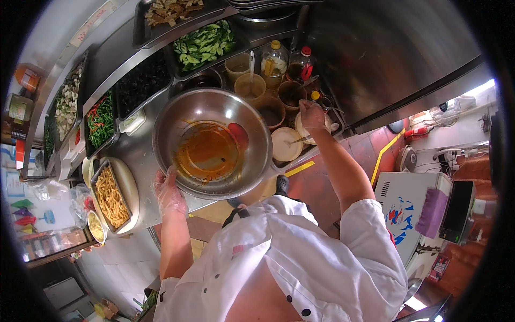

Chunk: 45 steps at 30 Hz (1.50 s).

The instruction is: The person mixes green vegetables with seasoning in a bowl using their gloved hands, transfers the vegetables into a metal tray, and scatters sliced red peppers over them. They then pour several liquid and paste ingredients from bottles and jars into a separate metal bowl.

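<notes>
My left hand [172, 194], in a clear plastic glove, grips the near-left rim of a wide stainless steel mixing bowl [251, 169]. Orange-brown sauce [207, 151] coats the bowl's bottom. A red oval patch shows on its inner right wall; whether it is a reflection is unclear. My gloved right hand [313, 116] is over a round tub of white seasoning [301, 126], fingers bent together. Whether they pinch a spoon handle is hidden. Beside it stands another tub of white seasoning [285, 147] with a metal spoon [297, 140] in it.
Behind the bowl stand seasoning tubs [250, 86], a yellow-capped bottle [275, 64] and a red-capped bottle [301, 64]. Trays of sliced green vegetables [205, 44], dark food [143, 82] and green and red peppers [100, 116] line the left. Fried strips [112, 197] fill another tray.
</notes>
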Each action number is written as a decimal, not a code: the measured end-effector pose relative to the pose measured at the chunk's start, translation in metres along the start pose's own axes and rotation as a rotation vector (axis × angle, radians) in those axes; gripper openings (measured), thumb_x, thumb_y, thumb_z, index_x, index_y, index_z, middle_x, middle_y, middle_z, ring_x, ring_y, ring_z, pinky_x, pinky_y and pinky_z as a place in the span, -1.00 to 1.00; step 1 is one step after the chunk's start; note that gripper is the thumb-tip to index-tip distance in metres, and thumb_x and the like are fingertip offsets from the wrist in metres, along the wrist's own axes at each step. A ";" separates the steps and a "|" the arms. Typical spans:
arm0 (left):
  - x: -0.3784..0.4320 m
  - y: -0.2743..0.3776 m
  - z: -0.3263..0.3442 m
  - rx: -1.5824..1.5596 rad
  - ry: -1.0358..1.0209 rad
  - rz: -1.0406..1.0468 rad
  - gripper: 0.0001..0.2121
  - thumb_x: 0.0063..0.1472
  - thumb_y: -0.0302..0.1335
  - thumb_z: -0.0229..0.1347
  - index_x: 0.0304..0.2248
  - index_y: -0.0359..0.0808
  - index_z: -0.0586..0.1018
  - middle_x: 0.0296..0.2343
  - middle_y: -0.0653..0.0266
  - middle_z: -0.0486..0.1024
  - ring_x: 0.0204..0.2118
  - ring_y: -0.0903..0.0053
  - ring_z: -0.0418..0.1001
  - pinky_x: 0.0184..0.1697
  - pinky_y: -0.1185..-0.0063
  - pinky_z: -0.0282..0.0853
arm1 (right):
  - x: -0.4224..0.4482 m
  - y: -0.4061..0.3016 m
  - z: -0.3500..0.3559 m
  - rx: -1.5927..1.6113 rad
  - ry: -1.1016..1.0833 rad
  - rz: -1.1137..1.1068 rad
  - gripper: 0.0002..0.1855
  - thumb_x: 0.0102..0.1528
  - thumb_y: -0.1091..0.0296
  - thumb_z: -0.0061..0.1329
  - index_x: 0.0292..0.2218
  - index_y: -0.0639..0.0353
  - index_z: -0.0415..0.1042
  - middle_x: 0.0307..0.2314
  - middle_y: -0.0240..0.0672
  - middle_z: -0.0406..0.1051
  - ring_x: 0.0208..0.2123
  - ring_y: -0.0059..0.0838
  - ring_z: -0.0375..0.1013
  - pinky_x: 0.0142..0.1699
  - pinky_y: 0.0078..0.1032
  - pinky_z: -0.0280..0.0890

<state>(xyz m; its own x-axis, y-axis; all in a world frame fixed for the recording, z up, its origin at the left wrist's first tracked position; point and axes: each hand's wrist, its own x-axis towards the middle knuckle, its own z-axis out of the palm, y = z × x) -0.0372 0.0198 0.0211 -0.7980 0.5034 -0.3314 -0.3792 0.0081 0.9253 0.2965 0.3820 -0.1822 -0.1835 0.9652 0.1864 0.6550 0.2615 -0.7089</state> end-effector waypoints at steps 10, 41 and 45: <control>0.000 -0.006 -0.012 0.016 0.000 0.052 -0.77 0.21 -0.56 0.18 -0.13 -0.37 0.54 -0.21 0.24 0.58 -0.16 0.50 0.49 0.01 0.54 0.34 | 0.030 -0.024 -0.036 0.026 0.065 0.336 -0.60 0.19 -0.03 0.01 -0.32 0.16 0.60 -0.45 0.02 0.56 -0.33 0.01 0.58 -0.20 -0.22 0.43; -0.002 0.002 -0.001 0.055 0.008 -0.016 -0.66 0.17 -0.55 0.24 -0.07 -0.38 0.50 -0.17 0.23 0.54 -0.15 0.50 0.47 0.01 0.53 0.35 | -0.085 -0.086 -0.001 0.217 0.032 -0.035 -0.62 0.24 0.25 0.02 0.00 0.31 0.44 -0.27 -0.12 0.56 -0.23 -0.34 0.56 -0.13 -0.46 0.41; 0.000 -0.003 -0.005 0.038 0.019 -0.009 -0.69 0.17 -0.54 0.24 -0.09 -0.37 0.52 -0.19 0.25 0.56 -0.14 0.50 0.48 0.03 0.53 0.34 | -0.085 -0.090 -0.016 0.342 0.111 0.330 -0.54 0.19 0.22 0.09 0.04 0.31 0.41 -0.26 -0.13 0.56 -0.23 -0.34 0.55 -0.12 -0.47 0.40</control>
<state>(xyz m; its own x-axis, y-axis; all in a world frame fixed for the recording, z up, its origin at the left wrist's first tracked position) -0.0382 0.0149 0.0173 -0.8037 0.4866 -0.3426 -0.3684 0.0454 0.9286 0.2650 0.2766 -0.1229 0.0849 0.9960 -0.0273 0.3834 -0.0580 -0.9217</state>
